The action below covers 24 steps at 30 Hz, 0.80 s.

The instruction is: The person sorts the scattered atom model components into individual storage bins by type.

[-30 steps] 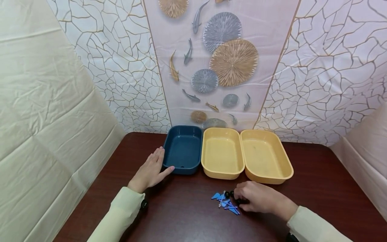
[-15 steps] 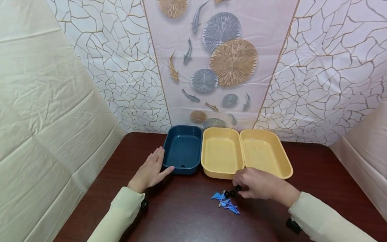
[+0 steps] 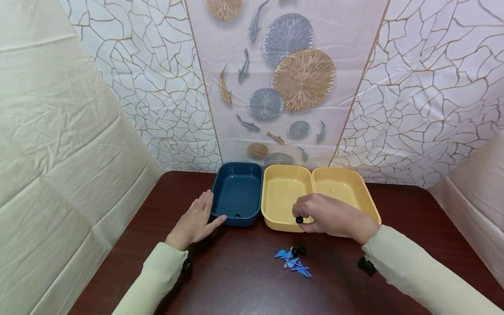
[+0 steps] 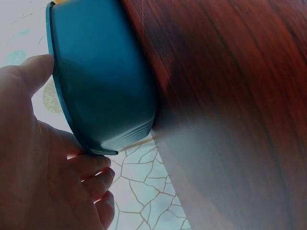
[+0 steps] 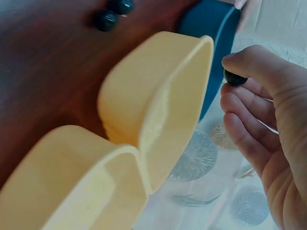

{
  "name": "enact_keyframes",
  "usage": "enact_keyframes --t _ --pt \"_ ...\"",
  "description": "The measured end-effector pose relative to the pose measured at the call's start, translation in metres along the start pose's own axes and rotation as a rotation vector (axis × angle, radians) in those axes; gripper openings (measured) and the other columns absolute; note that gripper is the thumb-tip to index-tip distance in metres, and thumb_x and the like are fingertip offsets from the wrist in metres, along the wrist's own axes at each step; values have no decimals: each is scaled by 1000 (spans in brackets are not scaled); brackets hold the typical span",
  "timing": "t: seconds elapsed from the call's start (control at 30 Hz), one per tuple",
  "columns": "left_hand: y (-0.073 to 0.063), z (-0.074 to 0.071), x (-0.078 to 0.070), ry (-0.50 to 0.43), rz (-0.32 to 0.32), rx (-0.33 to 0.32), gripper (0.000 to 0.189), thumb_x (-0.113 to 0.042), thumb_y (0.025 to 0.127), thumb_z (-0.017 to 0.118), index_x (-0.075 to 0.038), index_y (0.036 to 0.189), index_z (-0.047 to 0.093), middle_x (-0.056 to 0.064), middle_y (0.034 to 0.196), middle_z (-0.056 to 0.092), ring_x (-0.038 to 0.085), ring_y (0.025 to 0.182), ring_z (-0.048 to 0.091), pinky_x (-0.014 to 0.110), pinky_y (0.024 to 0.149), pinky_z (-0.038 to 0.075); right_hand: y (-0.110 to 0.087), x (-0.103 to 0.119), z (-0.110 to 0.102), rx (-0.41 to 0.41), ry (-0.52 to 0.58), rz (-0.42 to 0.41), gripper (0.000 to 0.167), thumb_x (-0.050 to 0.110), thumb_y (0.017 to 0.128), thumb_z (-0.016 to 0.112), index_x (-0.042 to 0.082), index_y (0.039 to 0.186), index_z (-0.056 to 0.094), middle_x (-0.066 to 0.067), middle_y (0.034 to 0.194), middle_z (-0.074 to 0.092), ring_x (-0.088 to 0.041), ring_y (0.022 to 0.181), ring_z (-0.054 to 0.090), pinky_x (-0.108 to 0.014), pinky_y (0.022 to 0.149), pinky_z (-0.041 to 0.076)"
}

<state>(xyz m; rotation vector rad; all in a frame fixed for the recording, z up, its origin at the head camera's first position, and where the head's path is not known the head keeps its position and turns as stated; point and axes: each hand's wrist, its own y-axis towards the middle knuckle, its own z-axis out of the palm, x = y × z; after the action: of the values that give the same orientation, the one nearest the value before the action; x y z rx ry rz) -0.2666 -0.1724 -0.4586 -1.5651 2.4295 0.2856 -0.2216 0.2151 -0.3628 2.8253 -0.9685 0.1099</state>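
Between thumb and fingers my right hand (image 3: 327, 213) pinches a small black ball (image 5: 235, 77), held above the near part of the middle yellow tray (image 3: 281, 225). My left hand (image 3: 194, 222) rests with straight fingers against the left side and near rim of the dark blue tray (image 3: 240, 222); in the left wrist view its thumb touches the rim. A small black thing (image 3: 237, 215) lies inside the blue tray by its near wall. Two more black balls (image 5: 105, 20) lie on the table, beside a little heap of blue and purple pieces (image 3: 293, 263), some of them thin sticks.
Another yellow tray (image 3: 372, 205) stands right of the middle one, touching it; the three trays form a row at the back of the dark brown table (image 3: 236, 280). Behind them hangs a patterned cloth (image 3: 271, 131), with pale cloth (image 3: 78, 175) at the left side.
My right hand has picked up a black ball from beside the heap and carried it up and slightly left, over the middle tray. The left hand has stayed in place.
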Motion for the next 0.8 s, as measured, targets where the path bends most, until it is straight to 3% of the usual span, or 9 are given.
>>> enact_keyframes --t 0.23,0.47,0.8 --pt "0 0 1 -1 5 -5 94 -58 106 51 6 166 18 24 176 17 43 164 19 59 133 19 27 -6 -8 3 23 -3 12 8 89 80 13 86 70 1 83 65 -12 75 57 -21 68 51" --pt "0 0 1 -2 2 -1 94 -59 106 51 6 166 18 23 176 17 43 164 19 59 133 20 53 -11 -9 -19 33 -19 16 6 89 80 10 82 66 -4 75 58 -8 71 45 -21 65 41" --pt "0 0 1 -1 1 -2 95 -59 106 51 6 166 17 23 176 16 42 164 18 58 133 19 90 -14 -3 -22 52 7 13 5 89 78 7 83 67 -8 76 58 -10 71 45 -23 65 39"
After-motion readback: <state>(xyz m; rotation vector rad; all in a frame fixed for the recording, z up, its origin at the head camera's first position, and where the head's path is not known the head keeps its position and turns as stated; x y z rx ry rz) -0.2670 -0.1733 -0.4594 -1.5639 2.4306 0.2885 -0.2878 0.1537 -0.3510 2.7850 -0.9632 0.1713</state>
